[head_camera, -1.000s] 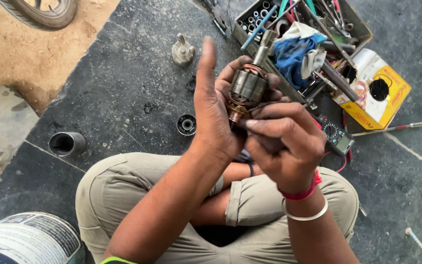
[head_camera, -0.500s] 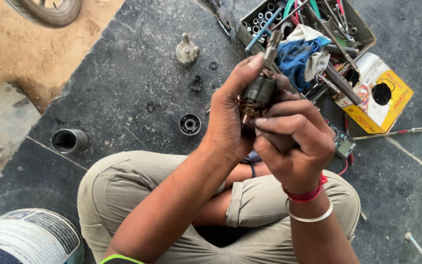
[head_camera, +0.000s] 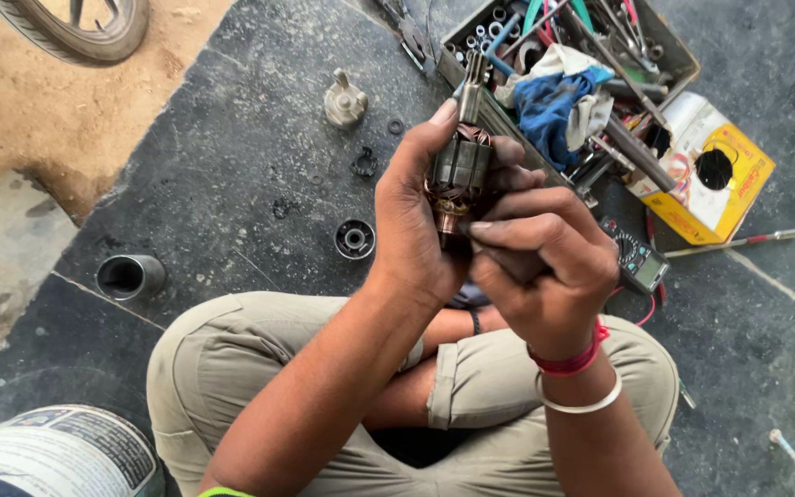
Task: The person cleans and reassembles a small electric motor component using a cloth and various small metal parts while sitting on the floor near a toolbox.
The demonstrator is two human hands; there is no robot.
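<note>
blue rag, yellow box, red wristband, copper-grey armature.

Yellow and white carton, far right, round black hole in its face. Handheld meter with small grey screen, right of centre. White labelled drum, near left corner.

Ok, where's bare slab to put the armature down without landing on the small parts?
Free: dark slab between the metal sleeve, small housing and bearing cup; also right of the yellow box. Crowded: toolbox, multimeter. Left hand holds the armature; right hand touches it.
</note>
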